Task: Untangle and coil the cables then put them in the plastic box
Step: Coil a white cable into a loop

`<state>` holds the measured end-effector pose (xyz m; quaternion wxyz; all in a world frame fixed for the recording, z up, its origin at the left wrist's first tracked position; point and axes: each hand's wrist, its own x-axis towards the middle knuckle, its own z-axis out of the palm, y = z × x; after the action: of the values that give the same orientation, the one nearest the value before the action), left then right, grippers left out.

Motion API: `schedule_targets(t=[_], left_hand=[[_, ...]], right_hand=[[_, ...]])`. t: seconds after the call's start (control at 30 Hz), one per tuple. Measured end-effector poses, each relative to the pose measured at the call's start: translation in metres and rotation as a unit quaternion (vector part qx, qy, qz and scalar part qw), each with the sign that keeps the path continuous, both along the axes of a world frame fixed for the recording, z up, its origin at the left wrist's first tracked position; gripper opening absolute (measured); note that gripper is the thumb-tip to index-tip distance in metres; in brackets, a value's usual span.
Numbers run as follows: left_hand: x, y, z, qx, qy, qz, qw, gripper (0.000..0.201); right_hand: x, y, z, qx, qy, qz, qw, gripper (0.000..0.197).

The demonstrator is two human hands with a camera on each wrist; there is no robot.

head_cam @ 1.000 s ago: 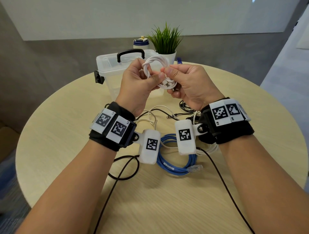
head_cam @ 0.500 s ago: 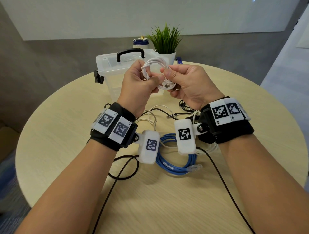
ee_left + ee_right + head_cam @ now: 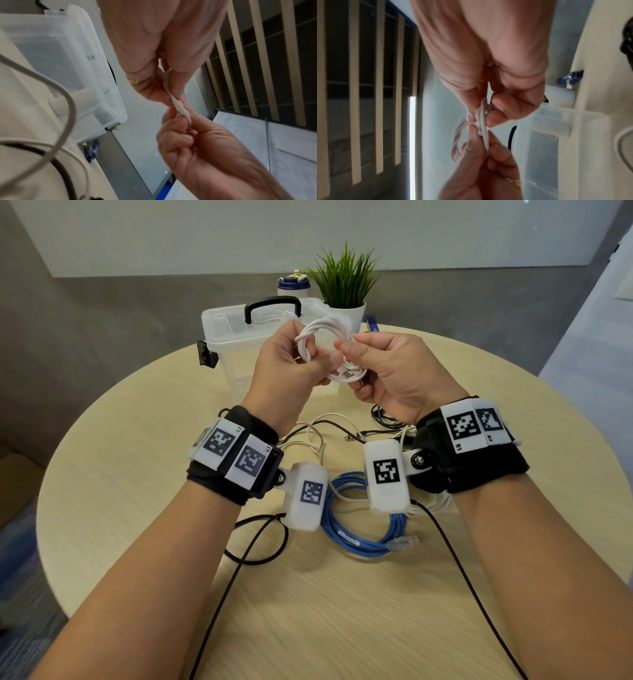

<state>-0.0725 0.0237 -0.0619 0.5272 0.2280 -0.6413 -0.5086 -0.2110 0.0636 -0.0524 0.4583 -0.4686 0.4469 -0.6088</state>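
Head view, your hands: your left hand (image 3: 287,368) and right hand (image 3: 394,368) are raised above the bench (image 3: 137,474), fingers curled, both pinching the white cable coil (image 3: 322,337).
Head view, coil: it hangs between your two thumbs, its plug ends bunched at the bottom, just in front of the plastic box (image 3: 222,337).
Head view, box: clear, with a black handle, standing at the far side of the bench.
Head view, other cables: a blue cable (image 3: 356,529) lies coiled on the bench below your wrists, with loose white and black cables around it.
Head view, background: a potted plant (image 3: 344,285) and a bottle (image 3: 293,285) stand behind the box.
Left wrist view, grip: your left hand (image 3: 163,47) and right hand (image 3: 205,148) meet fingertip to fingertip, pinching the white cable coil (image 3: 180,108) edge-on; the plastic box (image 3: 68,54) is beside them.
Right wrist view, grip: your right hand (image 3: 488,54) and left hand (image 3: 479,169) both pinch the white cable coil (image 3: 481,121), whose loops bow outward; the plastic box (image 3: 556,148) is close by.
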Motion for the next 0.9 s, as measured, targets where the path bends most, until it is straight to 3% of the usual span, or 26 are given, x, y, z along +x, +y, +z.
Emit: schedule_targets(t=[0.2,0.3,0.4,0.47,0.6,0.9], left_hand=[[0.007,0.000,-0.001,0.023,-0.077,-0.067,0.994,0.036],[0.008,0.001,0.002,0.065,-0.092,-0.066,0.991,0.036],[0.010,0.004,0.005,0.139,-0.136,-0.080,0.978,0.022],[0.012,0.006,0.008,0.167,-0.171,-0.095,0.966,0.011],[0.013,0.006,0.009,0.175,-0.212,-0.085,0.958,0.012],[0.005,0.011,0.006,0.165,-0.167,-0.044,0.971,0.020]], right_hand=[[-0.006,-0.001,-0.001,0.028,-0.030,-0.021,0.999,0.021],[-0.005,0.001,0.000,0.020,0.006,-0.027,0.999,0.016],[-0.001,0.004,0.000,-0.005,0.068,-0.026,0.997,0.006],[0.001,0.005,0.000,-0.016,0.101,-0.022,0.995,0.007],[0.002,0.004,0.001,-0.023,0.129,-0.024,0.991,0.013],[0.001,0.007,0.000,-0.035,0.106,-0.016,0.994,0.010]])
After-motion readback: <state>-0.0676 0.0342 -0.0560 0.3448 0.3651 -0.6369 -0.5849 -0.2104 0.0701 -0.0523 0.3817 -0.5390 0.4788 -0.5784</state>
